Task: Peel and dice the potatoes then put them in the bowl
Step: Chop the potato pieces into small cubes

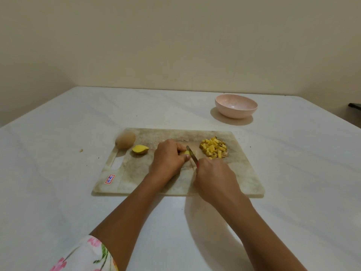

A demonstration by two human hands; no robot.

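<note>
On the worn cutting board [244,178], my left hand [169,158] presses down a yellow potato piece [186,152] at the board's middle. My right hand [214,177] grips a knife [192,155] whose blade rests against that piece's right side. A pile of diced potato [213,147] lies at the board's far right. A peeled potato half [140,149] sits left of my left hand. A whole unpeeled potato [125,140] rests at the board's far left corner. The pink bowl [236,106] stands empty beyond the board, to the right.
The board lies on a white table [58,153] against a beige wall. A small potato scrap [81,150] lies on the table left of the board. A dark object [354,105] shows at the right edge.
</note>
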